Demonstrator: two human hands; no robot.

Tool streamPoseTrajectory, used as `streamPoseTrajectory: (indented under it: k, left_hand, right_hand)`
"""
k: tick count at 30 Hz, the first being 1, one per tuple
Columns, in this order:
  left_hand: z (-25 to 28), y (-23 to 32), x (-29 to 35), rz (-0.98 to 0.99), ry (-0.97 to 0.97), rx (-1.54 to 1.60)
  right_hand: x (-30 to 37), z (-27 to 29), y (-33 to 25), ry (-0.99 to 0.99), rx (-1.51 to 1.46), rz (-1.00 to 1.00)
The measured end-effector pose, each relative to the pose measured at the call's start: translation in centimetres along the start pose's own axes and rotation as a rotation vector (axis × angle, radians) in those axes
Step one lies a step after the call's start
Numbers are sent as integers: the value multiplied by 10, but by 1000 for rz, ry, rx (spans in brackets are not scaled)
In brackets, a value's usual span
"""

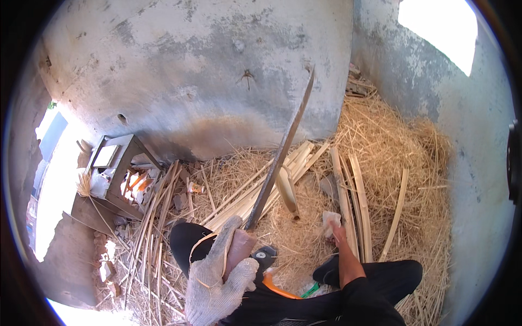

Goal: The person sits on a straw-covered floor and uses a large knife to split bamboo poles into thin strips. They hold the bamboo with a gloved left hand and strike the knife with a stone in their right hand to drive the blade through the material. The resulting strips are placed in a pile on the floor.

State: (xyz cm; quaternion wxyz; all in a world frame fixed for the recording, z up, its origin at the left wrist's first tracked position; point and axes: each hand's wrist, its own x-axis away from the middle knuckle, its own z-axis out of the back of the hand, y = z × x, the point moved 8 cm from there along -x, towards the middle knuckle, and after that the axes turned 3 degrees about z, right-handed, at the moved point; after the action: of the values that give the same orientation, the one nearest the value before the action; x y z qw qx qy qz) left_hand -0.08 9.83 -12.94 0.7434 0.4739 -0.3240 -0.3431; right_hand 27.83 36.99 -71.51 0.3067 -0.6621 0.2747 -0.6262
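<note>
My left hand (220, 282), in a grey knitted glove with a pale strip looped around it, is closed around the thick brown handle (239, 252) of a long knife. Its narrow dark blade (280, 149) points up and away toward the wall, slightly curved at the tip. Low on the right, my bare right hand (339, 234) holds a whitish, cloth-like piece (330, 220), its exact kind unclear. Just behind the blade lies a split bamboo piece (287, 190), partly covered by it. Pale bamboo strips (296, 160) are stacked beyond.
Longer strips (353, 201) lie right of my right hand. Heaped shavings (391, 146) fill the right corner. A wooden stool-like stand (122, 168) with litter is at left, beside thin strips (157, 217). An orange curved object (280, 289) lies by my lap. A grey wall (206, 70) rises ahead.
</note>
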Motion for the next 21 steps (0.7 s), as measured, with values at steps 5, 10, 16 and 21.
streamPoseTrajectory:
  k: [5, 10, 16, 21]
  left_hand:
    - [1, 14, 2, -141, 59, -126]
    - [0, 22, 6, -146, 122, -243]
    - [4, 23, 6, -241, 129, -289]
    - [0, 27, 9, -172, 103, -206]
  right_hand:
    - [1, -10, -57, -102, 30, -51]
    - [136, -31, -268, -133, -56, 287]
    - [392, -28, -531, 205, 91, 1479]
    - [558, -22, -590, 136, -125, 2198]
